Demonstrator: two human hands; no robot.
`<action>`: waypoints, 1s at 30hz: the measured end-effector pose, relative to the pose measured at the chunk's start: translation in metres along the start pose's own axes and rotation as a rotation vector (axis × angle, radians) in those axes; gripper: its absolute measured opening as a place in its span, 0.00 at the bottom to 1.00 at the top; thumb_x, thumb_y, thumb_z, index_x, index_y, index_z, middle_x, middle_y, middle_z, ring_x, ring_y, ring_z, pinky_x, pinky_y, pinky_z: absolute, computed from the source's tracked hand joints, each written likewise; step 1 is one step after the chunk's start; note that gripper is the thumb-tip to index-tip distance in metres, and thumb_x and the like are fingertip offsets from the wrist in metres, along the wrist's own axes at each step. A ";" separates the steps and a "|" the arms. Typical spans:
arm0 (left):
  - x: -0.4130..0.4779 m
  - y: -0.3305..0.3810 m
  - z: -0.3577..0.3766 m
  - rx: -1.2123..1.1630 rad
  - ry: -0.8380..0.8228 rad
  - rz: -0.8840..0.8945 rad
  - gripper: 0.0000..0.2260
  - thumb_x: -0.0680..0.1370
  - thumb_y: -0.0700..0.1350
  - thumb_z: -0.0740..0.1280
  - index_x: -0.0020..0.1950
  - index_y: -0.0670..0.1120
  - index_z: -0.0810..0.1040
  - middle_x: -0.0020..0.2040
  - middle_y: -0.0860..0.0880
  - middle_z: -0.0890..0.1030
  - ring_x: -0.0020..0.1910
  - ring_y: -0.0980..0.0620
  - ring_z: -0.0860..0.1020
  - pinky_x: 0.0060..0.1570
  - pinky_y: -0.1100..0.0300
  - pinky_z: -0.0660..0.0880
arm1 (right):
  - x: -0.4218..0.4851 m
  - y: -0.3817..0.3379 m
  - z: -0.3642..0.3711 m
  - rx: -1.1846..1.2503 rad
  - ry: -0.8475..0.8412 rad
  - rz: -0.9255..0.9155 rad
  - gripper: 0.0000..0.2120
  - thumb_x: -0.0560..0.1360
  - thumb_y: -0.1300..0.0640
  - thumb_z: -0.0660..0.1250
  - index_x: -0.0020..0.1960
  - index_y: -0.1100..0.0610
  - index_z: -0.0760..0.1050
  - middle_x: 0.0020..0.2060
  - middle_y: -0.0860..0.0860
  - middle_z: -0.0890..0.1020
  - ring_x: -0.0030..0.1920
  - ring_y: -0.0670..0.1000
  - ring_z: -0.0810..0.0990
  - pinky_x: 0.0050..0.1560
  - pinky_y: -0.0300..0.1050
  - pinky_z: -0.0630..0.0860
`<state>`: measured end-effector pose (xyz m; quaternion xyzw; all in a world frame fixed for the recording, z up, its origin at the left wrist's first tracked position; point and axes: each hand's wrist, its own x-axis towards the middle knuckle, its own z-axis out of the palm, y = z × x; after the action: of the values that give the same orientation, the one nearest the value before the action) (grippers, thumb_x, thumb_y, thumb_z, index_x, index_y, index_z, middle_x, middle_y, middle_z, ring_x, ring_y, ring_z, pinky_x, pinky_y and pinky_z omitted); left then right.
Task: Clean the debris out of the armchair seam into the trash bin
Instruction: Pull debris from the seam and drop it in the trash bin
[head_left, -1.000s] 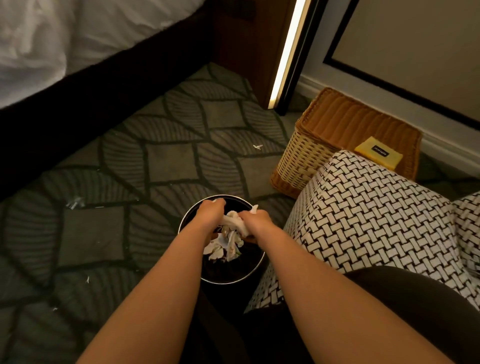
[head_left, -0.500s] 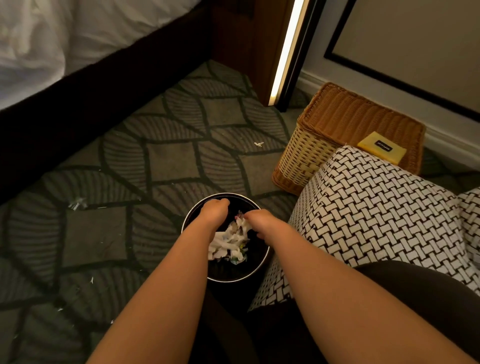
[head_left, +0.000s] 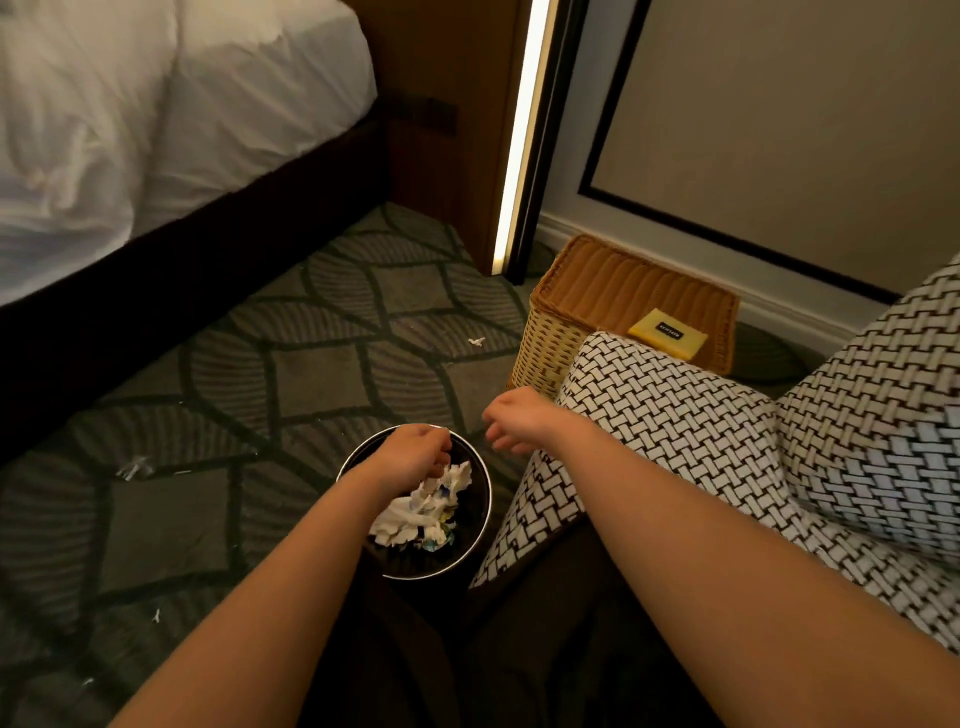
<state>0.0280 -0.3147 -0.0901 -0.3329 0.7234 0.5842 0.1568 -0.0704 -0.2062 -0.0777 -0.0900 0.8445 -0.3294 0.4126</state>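
Observation:
A round black trash bin (head_left: 482, 525) with a metal rim stands on the carpet beside the armchair (head_left: 675, 421), which has a black-and-white woven pattern. White paper and coloured debris (head_left: 423, 512) is piled inside the bin. My left hand (head_left: 413, 454) is over the bin's far rim, its fingers curled down and pinching the top of the paper pile. My right hand (head_left: 517, 423) hovers above and to the right of the bin, near the armchair's front corner. Its fingers hang loose and hold nothing. The armchair seam is not in view.
A wicker basket (head_left: 613, 291) with a yellow pad (head_left: 667, 332) on its lid stands behind the armchair by the wall. A bed (head_left: 156, 130) fills the upper left. Small scraps (head_left: 475, 341) lie on the patterned carpet, with another bit (head_left: 134, 466) at the left.
My right hand has come up out of the bin and moved right toward the armchair. The left hand stays at the debris in the bin. The view has tilted upward.

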 end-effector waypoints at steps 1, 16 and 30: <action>-0.005 0.006 0.000 0.017 -0.011 0.014 0.10 0.81 0.45 0.53 0.51 0.43 0.73 0.43 0.47 0.75 0.38 0.54 0.72 0.31 0.66 0.67 | -0.007 -0.001 -0.006 -0.013 -0.013 -0.022 0.17 0.81 0.57 0.55 0.67 0.60 0.68 0.57 0.58 0.78 0.56 0.55 0.79 0.57 0.48 0.73; -0.112 0.114 0.129 0.342 -0.320 0.494 0.15 0.80 0.53 0.55 0.59 0.49 0.74 0.53 0.52 0.79 0.51 0.56 0.77 0.50 0.60 0.71 | -0.142 0.111 -0.124 0.009 0.232 -0.154 0.09 0.80 0.52 0.56 0.53 0.51 0.75 0.51 0.51 0.80 0.51 0.48 0.79 0.56 0.47 0.76; -0.125 0.088 0.316 0.397 -0.430 0.589 0.12 0.81 0.51 0.54 0.58 0.48 0.72 0.53 0.51 0.76 0.46 0.58 0.74 0.43 0.67 0.68 | -0.219 0.362 -0.125 0.051 1.122 0.284 0.12 0.77 0.58 0.61 0.60 0.58 0.75 0.57 0.54 0.77 0.54 0.51 0.74 0.55 0.46 0.73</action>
<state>0.0094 0.0308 -0.0321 0.0548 0.8372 0.5093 0.1917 0.0196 0.2240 -0.1110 0.2225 0.9296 -0.2883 -0.0560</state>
